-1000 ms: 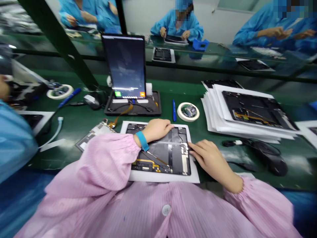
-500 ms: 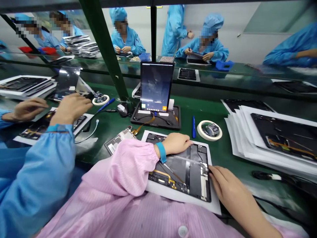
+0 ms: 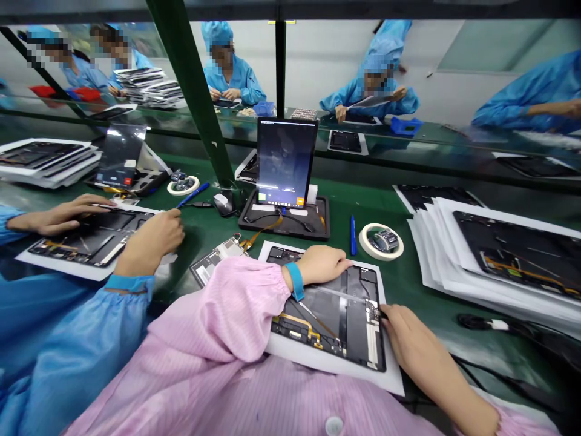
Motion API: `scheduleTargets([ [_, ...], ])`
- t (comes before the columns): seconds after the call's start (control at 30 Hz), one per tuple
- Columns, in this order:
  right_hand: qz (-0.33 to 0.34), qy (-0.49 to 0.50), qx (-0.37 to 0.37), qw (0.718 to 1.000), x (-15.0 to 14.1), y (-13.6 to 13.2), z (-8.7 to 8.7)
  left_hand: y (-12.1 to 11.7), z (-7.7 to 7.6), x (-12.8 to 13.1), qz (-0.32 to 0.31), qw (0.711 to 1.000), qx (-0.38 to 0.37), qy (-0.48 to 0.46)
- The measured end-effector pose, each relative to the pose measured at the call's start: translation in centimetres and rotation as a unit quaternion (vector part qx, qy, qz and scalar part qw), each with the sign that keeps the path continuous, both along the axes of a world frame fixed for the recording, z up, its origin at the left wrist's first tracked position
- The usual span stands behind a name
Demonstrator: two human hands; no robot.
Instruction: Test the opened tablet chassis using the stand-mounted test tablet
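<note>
An opened tablet housing (image 3: 318, 321), with black inner parts and an orange flex cable (image 3: 299, 318), lies on white paper (image 3: 333, 366) before me. My left hand (image 3: 322, 264), with a blue band at the wrist, reaches across its upper part; the fingers are curled together at the far edge. At the housing's right edge, beside a small connector board, my right hand (image 3: 408, 336) has its fingers pressed together; what they pinch is hidden. Behind the housing a lit tablet screen (image 3: 287, 163) stands upright in a black tray (image 3: 284, 227), with an orange flex cable running from it to a metal-backed part (image 3: 215, 260).
Right of the housing are a tape roll (image 3: 381, 242), a blue pen (image 3: 353, 235), a stack of papers with housings (image 3: 508, 266) and a black cable (image 3: 485, 323). A co-worker's hands (image 3: 149, 242) are at another housing on the left. A green post (image 3: 195, 91) rises behind.
My hands and the housing stay nearly still. The co-worker's hands at left have moved off the standing screen down to their housing. Across the bench, another person has raised a sheet-like part.
</note>
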State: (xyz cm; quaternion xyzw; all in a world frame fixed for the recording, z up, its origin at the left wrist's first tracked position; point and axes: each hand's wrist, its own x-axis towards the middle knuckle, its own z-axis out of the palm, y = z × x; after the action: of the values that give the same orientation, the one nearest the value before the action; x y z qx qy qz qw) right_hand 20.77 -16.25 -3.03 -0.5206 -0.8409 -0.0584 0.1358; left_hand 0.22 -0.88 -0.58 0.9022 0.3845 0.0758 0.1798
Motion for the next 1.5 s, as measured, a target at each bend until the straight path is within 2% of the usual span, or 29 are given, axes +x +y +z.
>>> scheduleTargets([
  [0.13, 0.002, 0.0, 0.001, 1.0, 0.2, 0.1, -0.4, 0.2, -0.1, 0.0, 0.002, 1.0, 0.003, -0.002],
  [0.23, -0.009, -0.02, -0.013, 1.0, 0.2, 0.3, 0.2, 0.2, -0.1, -0.1, -0.004, 1.0, -0.002, -0.005],
  [0.33, -0.036, -0.004, -0.014, 0.999, 0.5, -0.1, 2.4, 0.0, -0.1, -0.3, -0.012, 1.0, -0.009, -0.01],
  [0.43, -0.057, 0.107, -0.021, 0.992, 1.2, -1.3, 5.1, 0.1, -0.2, -0.4, -0.007, 1.0, -0.009, -0.004],
  [0.53, -0.083, 0.205, -0.117, 0.968, 1.2, -3.2, 6.5, 0.3, -0.3, -0.5, -0.013, 1.0, -0.014, 0.001],
  [0.6, -0.116, 0.206, -0.177, 0.955, 0.6, -4.3, 6.1, 0.2, -0.3, -0.5, -0.018, 1.0, -0.016, 0.002],
  [0.7, -0.141, 0.125, -0.162, 0.969, -0.3, -5.1, 4.1, 0.1, -0.3, -0.5, -0.017, 1.0, -0.012, 0.0],
  [0.8, -0.105, 0.02, -0.126, 0.986, -0.6, -5.0, 2.3, 0.1, -0.3, -0.6, -0.013, 1.0, -0.012, -0.001],
  [0.9, -0.037, -0.052, -0.073, 0.995, -0.4, -4.6, 2.0, 0.2, -0.3, -0.6, -0.013, 1.0, -0.013, -0.006],
  [0.97, -0.015, -0.053, -0.035, 0.998, -0.4, -4.3, 2.3, 0.2, -0.3, -0.6, -0.015, 1.0, -0.013, -0.008],
  [1.07, -0.051, 0.053, -0.025, 0.997, -0.7, -3.5, 2.9, 0.2, -0.3, -0.6, -0.017, 1.0, -0.013, -0.01],
  [1.2, -0.116, 0.225, -0.101, 0.962, -1.1, -2.4, 3.2, 0.2, -0.3, -0.6, -0.02, 1.0, -0.013, -0.01],
  [1.27, -0.147, 0.292, -0.143, 0.934, -1.1, -2.0, 3.0, 0.2, -0.3, -0.5, -0.018, 1.0, -0.012, -0.009],
  [1.3, -0.167, 0.336, -0.167, 0.912, -1.1, -1.9, 3.0, 0.2, -0.3, -0.5, -0.018, 1.0, -0.012, -0.008],
  [1.37, -0.2, 0.437, -0.216, 0.85, -1.1, -1.4, 2.8, 0.2, -0.3, -0.5, -0.017, 1.0, -0.009, -0.006],
  [1.43, -0.202, 0.517, -0.262, 0.79, -1.1, -0.9, 2.8, 0.2, -0.4, -0.5, -0.017, 1.0, -0.007, -0.005],
  [1.5, -0.192, 0.556, -0.296, 0.752, -1.1, -0.4, 2.8, 0.2, -0.4, -0.5, -0.016, 1.0, -0.006, -0.004],
])
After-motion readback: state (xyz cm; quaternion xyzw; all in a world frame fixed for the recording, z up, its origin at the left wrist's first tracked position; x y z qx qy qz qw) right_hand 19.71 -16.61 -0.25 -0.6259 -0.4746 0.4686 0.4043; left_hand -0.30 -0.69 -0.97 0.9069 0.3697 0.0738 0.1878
